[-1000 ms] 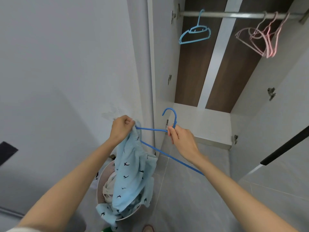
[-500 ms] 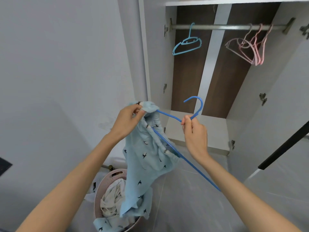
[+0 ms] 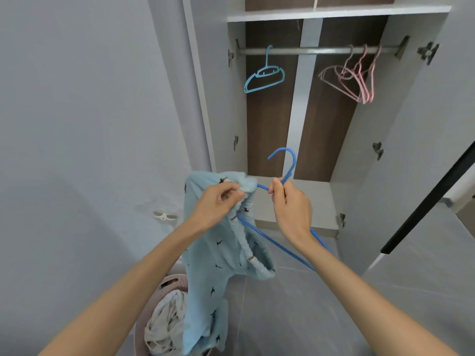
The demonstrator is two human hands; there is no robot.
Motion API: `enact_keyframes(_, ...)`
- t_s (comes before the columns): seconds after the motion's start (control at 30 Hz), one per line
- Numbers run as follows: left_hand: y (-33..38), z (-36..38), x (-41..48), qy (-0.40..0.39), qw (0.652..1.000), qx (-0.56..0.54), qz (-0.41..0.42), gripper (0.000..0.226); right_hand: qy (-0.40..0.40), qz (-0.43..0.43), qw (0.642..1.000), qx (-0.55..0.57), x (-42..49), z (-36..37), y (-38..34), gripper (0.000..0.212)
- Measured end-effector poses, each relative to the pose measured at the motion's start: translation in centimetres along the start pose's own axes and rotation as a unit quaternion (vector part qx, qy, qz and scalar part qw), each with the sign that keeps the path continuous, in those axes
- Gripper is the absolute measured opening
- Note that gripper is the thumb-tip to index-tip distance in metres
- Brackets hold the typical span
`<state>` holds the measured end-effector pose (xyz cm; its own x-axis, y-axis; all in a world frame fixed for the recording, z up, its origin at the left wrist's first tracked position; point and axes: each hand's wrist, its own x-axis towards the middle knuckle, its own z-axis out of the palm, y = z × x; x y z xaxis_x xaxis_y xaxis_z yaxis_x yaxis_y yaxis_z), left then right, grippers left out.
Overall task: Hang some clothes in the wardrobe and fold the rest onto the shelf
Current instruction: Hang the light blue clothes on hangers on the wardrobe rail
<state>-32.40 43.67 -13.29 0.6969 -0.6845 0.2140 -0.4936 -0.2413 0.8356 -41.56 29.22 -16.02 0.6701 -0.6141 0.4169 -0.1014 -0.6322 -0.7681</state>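
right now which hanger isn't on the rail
The dark blue wire hanger: right hand grips its neck, left hand grips the light blue garment on it. The pale blue plastic hanger and pink hangers hang from the rail.

Above the fingers (image 3: 279,191) of the right hand (image 3: 291,209), an open stretch of the grey metal rail (image 3: 318,50) is left between a light-blue plastic hanger (image 3: 264,78) up-left of them and a bunch of pink hangers (image 3: 357,80) up-right. The rail is capped closely by a white shelf board (image 3: 334,14).
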Motion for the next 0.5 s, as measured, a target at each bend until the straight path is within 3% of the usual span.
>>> enact_keyframes(0.1,-0.3,-0.7,0.9,0.033,0.983,0.165,0.068,0.013,0.011,-0.040,0.999,0.022,0.2,-0.8,-0.1,0.031)
enact_keyframes(0.17,-0.4,-1.9,1.7,-0.004,0.967,0.228,0.110,0.013,0.024,-0.056,0.997,0.038,0.3,-1.3,-0.4,0.032)
enact_keyframes(0.27,-0.3,-2.9,2.7,-0.086,0.953,0.231,0.174,0.013,0.050,-0.063,0.994,0.070,0.6,-1.8,-0.8,0.030)
enact_keyframes(0.4,-0.2,-2.8,3.7,-0.041,0.930,0.284,0.229,0.038,0.052,-0.060,0.993,0.085,1.4,-2.2,-0.9,0.029)
enact_keyframes(0.5,-1.0,-2.3,4.1,-0.013,0.937,0.281,0.205,0.036,0.029,-0.047,0.998,0.036,2.6,-2.2,-1.1,0.027)
